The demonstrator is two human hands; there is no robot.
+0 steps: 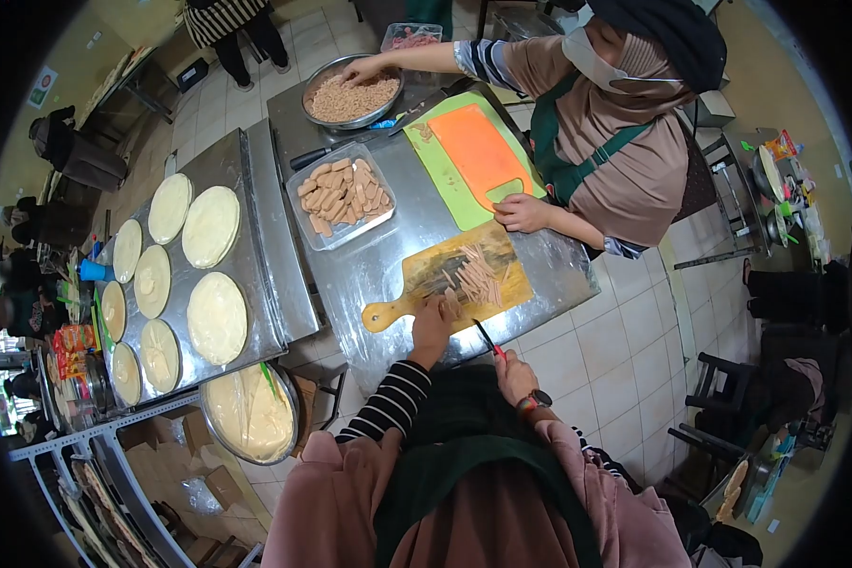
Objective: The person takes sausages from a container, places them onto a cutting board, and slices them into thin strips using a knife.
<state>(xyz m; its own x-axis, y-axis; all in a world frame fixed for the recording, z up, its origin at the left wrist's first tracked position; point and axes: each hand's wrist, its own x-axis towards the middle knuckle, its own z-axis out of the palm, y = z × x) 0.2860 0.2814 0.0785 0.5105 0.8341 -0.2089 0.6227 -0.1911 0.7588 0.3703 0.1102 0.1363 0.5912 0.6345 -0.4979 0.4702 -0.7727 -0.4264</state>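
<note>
We see a metal tabletop carrying all the work, with a co-worker standing across its far right side. One of that person's hands dips into the food in a steel bowl; the other rests by the handle of an orange cutting board, which lies on a green one.

Nearest us sits the paddle-shaped wooden cutting board, its handle pointing left. Beyond it stands a clear plastic tub of whole sausages.

Our left hand bends over the board's near edge, fingers down on the pieces there; they are foreshortened, so we cannot tell whether this grip pinches or only presses. Our right hand is wrapped around the red handle of a small knife, whose blade points at the board's near edge.

Thin sausage strips lie loosely heaped on the middle of the wood. We judge the step in hand to be slicing sausage into strips, with plenty in the tub uncut. The next move likely calls for steadying a piece with the left fingertips tucked back, then bringing the blade over it lengthwise.
</note>
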